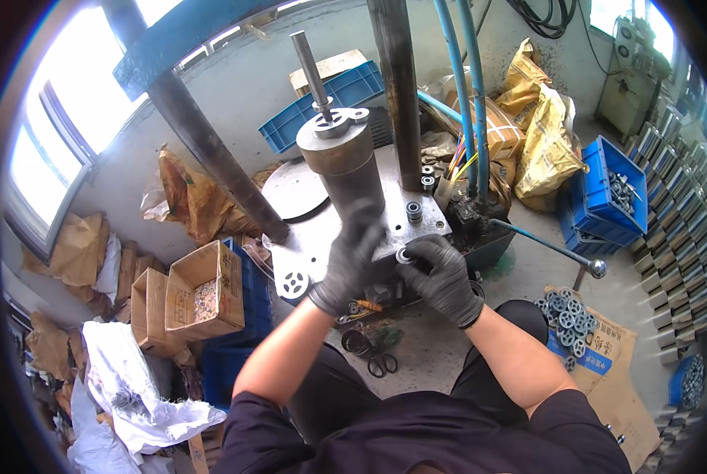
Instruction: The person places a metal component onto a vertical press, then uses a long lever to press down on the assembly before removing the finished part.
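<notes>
Silver-coloured, spoked metal wheel: left of centre, flat on pale metal plate, apart from the fingers. Dark-gloved left hand: centre, blurred; finger state cannot be told. Small, round, grey metal ring: just right of centre, between the pinching thumb and forefinger of dark-gloved right hand.

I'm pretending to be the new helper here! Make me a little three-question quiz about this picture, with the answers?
1. Which hand is nearer the small round metal part, left or right?
2. True or false: the scissors lie in a cardboard box.
3. Fill in: the blue lever ends in a shiny ____.

Key:
1. The right hand.
2. False; they lie on the floor.
3. Ball.
</notes>
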Available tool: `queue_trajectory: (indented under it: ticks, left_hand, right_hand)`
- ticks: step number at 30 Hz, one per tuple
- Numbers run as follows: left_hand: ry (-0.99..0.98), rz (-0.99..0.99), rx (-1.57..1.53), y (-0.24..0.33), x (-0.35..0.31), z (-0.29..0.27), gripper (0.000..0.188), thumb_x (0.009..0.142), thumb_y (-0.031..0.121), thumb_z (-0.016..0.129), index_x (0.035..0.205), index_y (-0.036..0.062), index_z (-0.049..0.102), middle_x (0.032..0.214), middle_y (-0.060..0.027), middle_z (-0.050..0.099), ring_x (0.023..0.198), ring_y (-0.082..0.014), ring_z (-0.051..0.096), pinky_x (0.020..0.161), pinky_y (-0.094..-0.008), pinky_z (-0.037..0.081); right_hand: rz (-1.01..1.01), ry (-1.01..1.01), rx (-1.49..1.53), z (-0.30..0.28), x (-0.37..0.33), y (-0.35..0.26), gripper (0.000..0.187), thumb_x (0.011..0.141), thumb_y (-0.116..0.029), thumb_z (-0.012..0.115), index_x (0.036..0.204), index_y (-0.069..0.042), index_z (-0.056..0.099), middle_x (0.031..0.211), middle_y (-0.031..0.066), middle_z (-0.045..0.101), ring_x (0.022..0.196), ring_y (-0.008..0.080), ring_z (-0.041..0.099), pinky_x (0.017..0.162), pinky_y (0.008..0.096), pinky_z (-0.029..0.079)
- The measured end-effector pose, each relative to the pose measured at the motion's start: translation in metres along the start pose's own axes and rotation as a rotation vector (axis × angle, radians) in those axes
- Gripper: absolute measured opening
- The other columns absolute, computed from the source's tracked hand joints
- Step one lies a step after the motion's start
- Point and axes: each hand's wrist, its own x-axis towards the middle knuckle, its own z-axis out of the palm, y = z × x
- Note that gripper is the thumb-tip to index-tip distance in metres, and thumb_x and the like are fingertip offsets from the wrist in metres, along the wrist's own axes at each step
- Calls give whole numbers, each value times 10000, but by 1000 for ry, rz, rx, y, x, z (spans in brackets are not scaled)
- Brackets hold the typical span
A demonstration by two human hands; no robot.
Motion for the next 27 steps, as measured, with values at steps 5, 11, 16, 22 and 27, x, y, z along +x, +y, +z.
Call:
queue_trajectory:
  ticks: [5,11,16,22,27]
  left_hand:
    - [473,382,268,48,143,-58,403,1040,258,617,1350,7,564,1041,-149,703,979,-209,686,874,-316,538]
    - [425,-52,235,79,233,-60,511,995,374,692,1238,-63,591,1026,-163,715,982,-259,696,856,-375,568]
    - [508,37,554,62,230,-52,437,955,351,754,1175,4,606,928,-180,737,786,-269,746,741,-398,610]
    - [602,138,429,53,223,-55,255,880,58,641,1118,-16,589,857,-132,716,752,-207,732,621,-359,614]
    - [768,145,217,47,217,-58,161,919,68,642,1059,-11,633,874,-138,719,784,-217,719,693,-371,595]
  right_hand:
    - [76,116,94,-3,5,8,256,850,-118,856,1052,-31,724,1019,84,681,898,191,689,808,335,569]
    - [205,70,241,2,1,8,241,866,-90,838,1065,-24,719,1032,80,672,904,171,675,814,320,561]
    - [104,55,173,2,1,3,228,874,-55,818,1074,-16,715,1068,82,668,927,176,678,822,317,562]
    - [62,-27,213,-2,4,-8,245,878,-50,810,1097,-15,708,1076,89,673,926,173,681,818,312,563]
    - [-107,-24,71,-10,68,-9,240,908,-93,789,1125,-39,700,1031,113,689,889,200,708,800,328,572]
